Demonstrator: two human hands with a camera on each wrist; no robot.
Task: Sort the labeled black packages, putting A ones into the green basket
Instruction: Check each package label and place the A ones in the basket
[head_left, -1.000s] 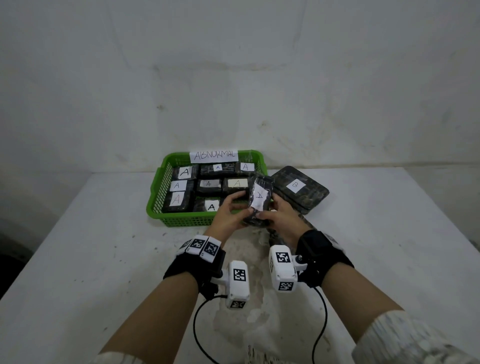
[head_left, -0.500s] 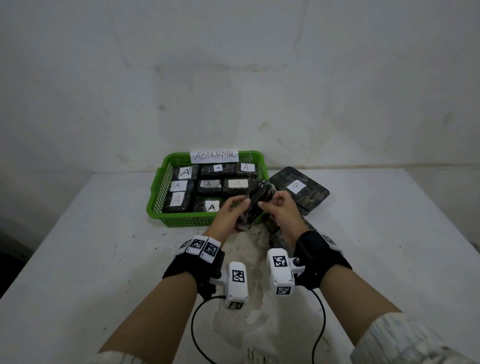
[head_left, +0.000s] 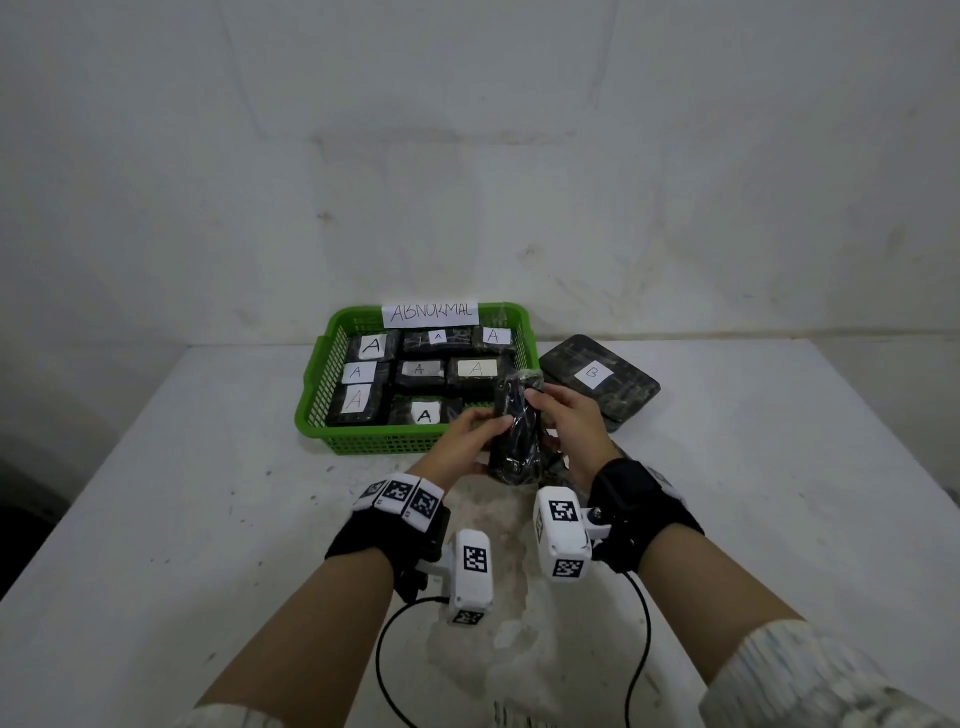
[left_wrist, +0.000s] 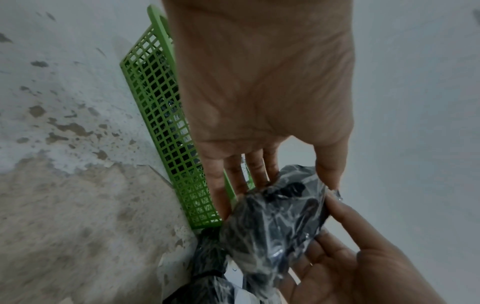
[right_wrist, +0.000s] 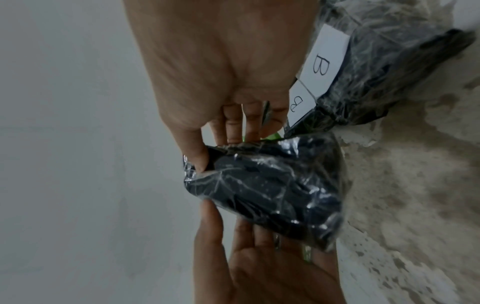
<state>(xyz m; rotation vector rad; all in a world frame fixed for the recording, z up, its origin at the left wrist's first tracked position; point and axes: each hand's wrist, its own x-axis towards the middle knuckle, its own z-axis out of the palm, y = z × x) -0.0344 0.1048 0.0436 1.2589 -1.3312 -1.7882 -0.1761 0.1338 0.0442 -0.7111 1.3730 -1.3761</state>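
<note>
Both hands hold one black plastic-wrapped package (head_left: 517, 431) just in front of the green basket's (head_left: 363, 441) near right corner. My left hand (head_left: 467, 441) grips its left side and my right hand (head_left: 563, 421) pinches its top right. Its label faces away, so no letter shows. The package (left_wrist: 272, 222) fills the lower middle of the left wrist view, and the same package (right_wrist: 270, 189) sits between the two hands in the right wrist view. The basket holds several black packages labelled A (head_left: 425, 415) and carries an "ABNORMAL" sign (head_left: 430, 313).
A flat black package labelled B (head_left: 597, 376) lies on the white table (head_left: 208, 519) right of the basket. More B-labelled packages (right_wrist: 363, 67) lie under my right hand. A white wall stands close behind the table. Cables hang from the wrist cameras.
The package's white label faced me a second ago; the hands have turned it over, so its plain black side faces me now. It stays in front of the basket.
</note>
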